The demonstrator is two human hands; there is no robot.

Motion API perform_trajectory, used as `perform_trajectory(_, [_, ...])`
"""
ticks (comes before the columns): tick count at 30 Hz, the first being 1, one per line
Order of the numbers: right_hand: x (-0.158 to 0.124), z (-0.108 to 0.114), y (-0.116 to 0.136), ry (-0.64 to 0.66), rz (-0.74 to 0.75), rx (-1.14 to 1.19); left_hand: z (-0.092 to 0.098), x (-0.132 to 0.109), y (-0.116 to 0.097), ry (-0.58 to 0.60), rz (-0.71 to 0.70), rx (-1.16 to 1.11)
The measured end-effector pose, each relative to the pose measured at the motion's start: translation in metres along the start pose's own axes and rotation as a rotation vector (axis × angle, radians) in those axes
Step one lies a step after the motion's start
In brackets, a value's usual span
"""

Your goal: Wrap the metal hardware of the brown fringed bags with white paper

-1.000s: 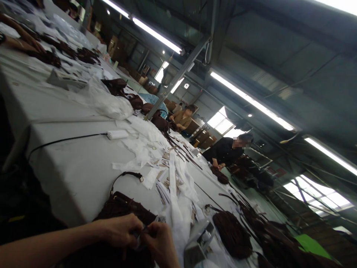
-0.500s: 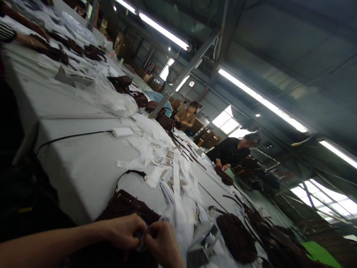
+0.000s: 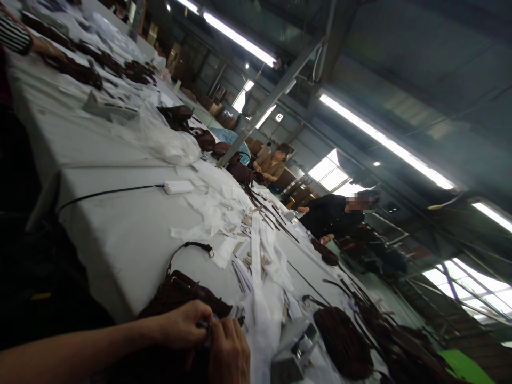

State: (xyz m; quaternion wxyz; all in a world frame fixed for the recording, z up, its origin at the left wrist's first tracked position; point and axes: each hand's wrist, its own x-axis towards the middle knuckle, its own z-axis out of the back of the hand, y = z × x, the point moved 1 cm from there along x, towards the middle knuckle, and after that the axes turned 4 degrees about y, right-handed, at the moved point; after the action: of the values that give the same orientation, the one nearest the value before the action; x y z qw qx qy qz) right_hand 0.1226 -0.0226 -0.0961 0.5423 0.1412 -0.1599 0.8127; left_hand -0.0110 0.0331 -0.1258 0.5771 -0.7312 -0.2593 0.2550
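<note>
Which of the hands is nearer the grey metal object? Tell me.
Right. The right hand is apart, left of the grey metal object; the left hand is farther left.

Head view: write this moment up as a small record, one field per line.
Hands: left hand and right hand close together, fingers curled
Held item: too small and dark to identify
Nearest: dark brown bag with a strap, just beyond the hands
Right of hands: grey box, second brown bag
Also on table: white strips, white block with black cord
Others: person in black, person in tan, striped sleeve
</note>
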Motion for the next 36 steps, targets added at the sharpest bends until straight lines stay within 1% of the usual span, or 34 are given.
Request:
perform_trajectory(3, [-0.004, -0.001, -0.001, -0.046, -0.022, 0.048, -0.002, 0.005, 0.004, -0.018, 0.090, -0.120])
perform_trajectory(6, [-0.007, -0.001, -0.001, -0.104, 0.000, 0.069, -0.001, 0.011, 0.009, -0.047, 0.117, -0.251])
perform_trajectory(11, [-0.013, 0.001, 0.001, -0.131, 0.005, -0.019, -0.003, 0.011, 0.014, -0.027, 0.188, -0.507])
perform_trajectory(13, [-0.017, -0.001, 0.005, -0.148, -0.028, -0.044, -0.004, 0.008, 0.014, -0.006, 0.203, -0.595])
perform_trajectory(16, [-0.025, -0.010, 0.014, -0.167, -0.078, -0.022, -0.007, 0.005, 0.017, 0.003, 0.176, -0.681])
perform_trajectory(21, [-0.037, -0.028, 0.021, -0.211, -0.137, 0.101, -0.010, 0.005, 0.028, -0.010, 0.108, -0.770])
perform_trajectory(24, [-0.042, -0.035, 0.020, -0.210, -0.124, 0.199, -0.010, 0.004, 0.030, -0.004, 0.086, -0.799])
perform_trajectory(27, [-0.048, -0.041, 0.015, -0.225, -0.093, 0.234, -0.008, 0.002, 0.028, 0.013, 0.080, -0.817])
perform_trajectory(32, [-0.054, -0.040, 0.008, -0.239, -0.049, 0.214, -0.008, -0.004, 0.026, 0.026, 0.078, -0.849])
perform_trajectory(36, [-0.052, -0.034, 0.020, -0.202, -0.058, 0.163, -0.008, -0.010, 0.027, 0.035, 0.071, -0.873])
